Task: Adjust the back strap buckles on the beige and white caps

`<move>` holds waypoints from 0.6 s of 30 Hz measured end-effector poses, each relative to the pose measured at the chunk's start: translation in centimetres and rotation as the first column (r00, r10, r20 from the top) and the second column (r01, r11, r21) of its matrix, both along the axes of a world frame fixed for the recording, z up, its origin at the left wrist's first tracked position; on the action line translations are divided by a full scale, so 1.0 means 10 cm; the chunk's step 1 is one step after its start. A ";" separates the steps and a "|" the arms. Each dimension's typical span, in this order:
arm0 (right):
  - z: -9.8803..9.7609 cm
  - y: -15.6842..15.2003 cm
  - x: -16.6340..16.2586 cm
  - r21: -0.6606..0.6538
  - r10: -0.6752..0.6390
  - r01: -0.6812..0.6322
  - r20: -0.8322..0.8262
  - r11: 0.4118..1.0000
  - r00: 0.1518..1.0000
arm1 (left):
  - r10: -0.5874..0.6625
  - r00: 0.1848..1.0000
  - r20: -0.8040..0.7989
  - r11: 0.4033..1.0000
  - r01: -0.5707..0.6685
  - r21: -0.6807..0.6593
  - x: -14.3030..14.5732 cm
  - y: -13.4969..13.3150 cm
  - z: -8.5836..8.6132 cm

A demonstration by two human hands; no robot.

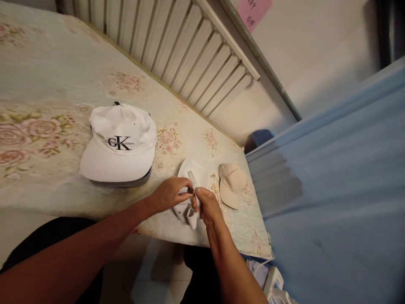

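A white baseball cap (181, 213) lies near the table's front edge, partly covered by my hands. My left hand (172, 195) comes in from the left, thumb and fingers pinched at a small dark piece on the cap's back strap (192, 178). From the right, my right hand (209, 206) grips the same cap beside the strap, its thumb pointing toward the left fingertips. The exact grip under the right fingers is hidden. Farther left sits a white cap with a black CK logo (122, 135), stacked over a darker cap (139, 180). To the right rests a beige cap (233, 183).
A floral cloth (177, 112) covers the table. Behind it stands a white radiator (177, 46). A blue curtain (335, 181) hangs along the right side. White equipment (274, 282) with a cable is below the right table corner. A pink note (254, 13) is on the wall.
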State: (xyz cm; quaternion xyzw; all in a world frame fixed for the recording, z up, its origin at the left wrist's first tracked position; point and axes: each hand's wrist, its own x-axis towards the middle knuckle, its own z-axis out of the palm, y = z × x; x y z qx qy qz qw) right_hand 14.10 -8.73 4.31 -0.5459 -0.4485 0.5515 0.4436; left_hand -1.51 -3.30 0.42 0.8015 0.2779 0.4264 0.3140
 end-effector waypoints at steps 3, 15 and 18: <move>-0.01 -0.05 0.05 -0.016 -0.015 0.014 -0.056 1.000 0.998 | 0.005 0.996 0.089 0.995 0.004 -0.103 -0.04 0.00 0.06; 0.28 -0.55 0.22 0.023 0.135 -0.134 -0.226 0.991 0.965 | -0.187 0.960 0.209 0.936 0.239 -0.259 -0.30 0.11 0.19; 0.42 -0.53 0.18 0.051 0.122 -0.114 -0.208 0.992 0.971 | -0.230 0.946 0.228 0.896 0.298 -0.330 -0.31 0.14 0.18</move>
